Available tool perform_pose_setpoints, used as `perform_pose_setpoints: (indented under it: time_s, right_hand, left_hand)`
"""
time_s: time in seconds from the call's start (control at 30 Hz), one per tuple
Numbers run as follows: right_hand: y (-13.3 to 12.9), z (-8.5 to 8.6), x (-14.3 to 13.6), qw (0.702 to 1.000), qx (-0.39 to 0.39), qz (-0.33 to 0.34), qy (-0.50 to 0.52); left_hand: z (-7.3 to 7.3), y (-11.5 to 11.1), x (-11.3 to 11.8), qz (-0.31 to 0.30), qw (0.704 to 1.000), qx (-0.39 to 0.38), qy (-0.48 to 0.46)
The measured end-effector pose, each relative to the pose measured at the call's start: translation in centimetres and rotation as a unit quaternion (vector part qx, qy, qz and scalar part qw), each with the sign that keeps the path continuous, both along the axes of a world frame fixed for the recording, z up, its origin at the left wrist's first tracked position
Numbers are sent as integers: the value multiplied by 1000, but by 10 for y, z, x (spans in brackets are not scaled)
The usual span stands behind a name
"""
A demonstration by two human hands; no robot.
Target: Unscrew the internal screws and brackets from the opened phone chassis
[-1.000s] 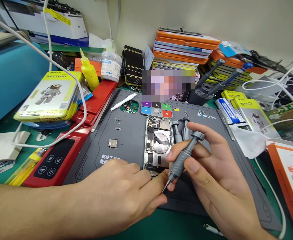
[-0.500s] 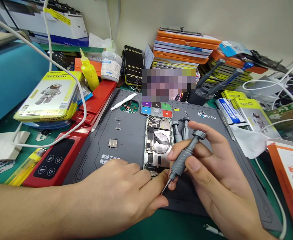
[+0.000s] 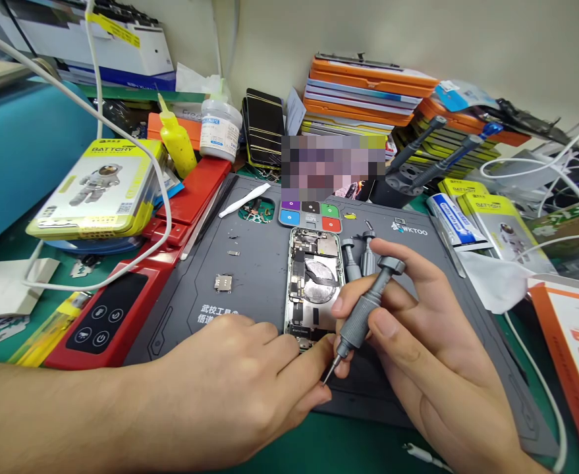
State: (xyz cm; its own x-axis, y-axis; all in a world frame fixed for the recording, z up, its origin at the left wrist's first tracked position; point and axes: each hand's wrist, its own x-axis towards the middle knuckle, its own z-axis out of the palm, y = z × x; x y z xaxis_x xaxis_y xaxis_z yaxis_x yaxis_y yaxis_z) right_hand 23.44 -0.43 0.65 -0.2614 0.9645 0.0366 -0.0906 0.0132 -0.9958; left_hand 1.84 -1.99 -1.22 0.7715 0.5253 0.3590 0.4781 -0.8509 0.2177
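An opened phone (image 3: 315,280) with its inner parts showing lies upright on the grey mat (image 3: 180,329). My right hand (image 3: 417,329) holds a grey screwdriver (image 3: 361,316) between thumb and fingers, its thin tip pointing down and left. At the phone's lower end is my left hand (image 3: 240,375), its fingers curled and its thumb and index finger close around the screwdriver's tip. Whatever those fingers may pinch is too small or hidden to name. My hands partly cover the phone's bottom edge.
Two more screwdrivers (image 3: 367,253) are right of the phone. A metal SIM reader part (image 3: 223,283) and a white pry tool (image 3: 244,201) lie left. Behind are a coloured-square tray (image 3: 310,216), a tool holder (image 3: 400,187) and stacked boxes (image 3: 368,79). A red device (image 3: 116,316) stands left.
The screwdriver in my right hand has shifted very slightly, its tip now a little to the right. My left thumb has moved slightly. The phone stays in place.
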Motion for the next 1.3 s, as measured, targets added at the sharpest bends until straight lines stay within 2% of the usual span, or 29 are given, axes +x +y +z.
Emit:
perform_pose_setpoints:
  time_s: [0.2,0.3,0.43,0.6,0.7,0.77,0.87,0.93,1.0,1.1,1.3]
  right_hand:
    - [0,-2,4,981,135,-68,-120]
    - [1,-3,7,973,170,-68,-140]
    - [1,-3,6,976,158,-71,-130]
    - [-1,-2,2,995,63,-59,-48]
    - [-2,-2,2,991,90,-90,-39]
    - [-4,-3,3,977,168,-106,-84]
    - [-7,-2,9,929,302,-94,-191]
    - [-9,-3,13,894,352,-34,-275]
    - [-11,-4,17,873,374,-4,-314]
    - [-12,-11,19,868,388,-38,-306]
    - [-17,-22,20,879,368,-68,-296]
  left_hand:
    - [0,0,0,2,1000,1,-3]
    - [-1,0,0,6,1000,6,-5]
    - [-2,0,0,5,1000,11,-6]
    - [-2,0,0,6,999,34,9]
    - [-1,-1,-1,-15,999,41,27]
    - [0,-2,-3,-33,998,48,36]
    - [0,-3,-4,-48,997,52,40]
    - [0,-3,-4,-49,997,47,35]
    - [0,-3,-3,-47,998,46,25]
    - [0,-3,-2,-48,998,44,23]
    - [-1,-4,-3,-57,996,54,47]
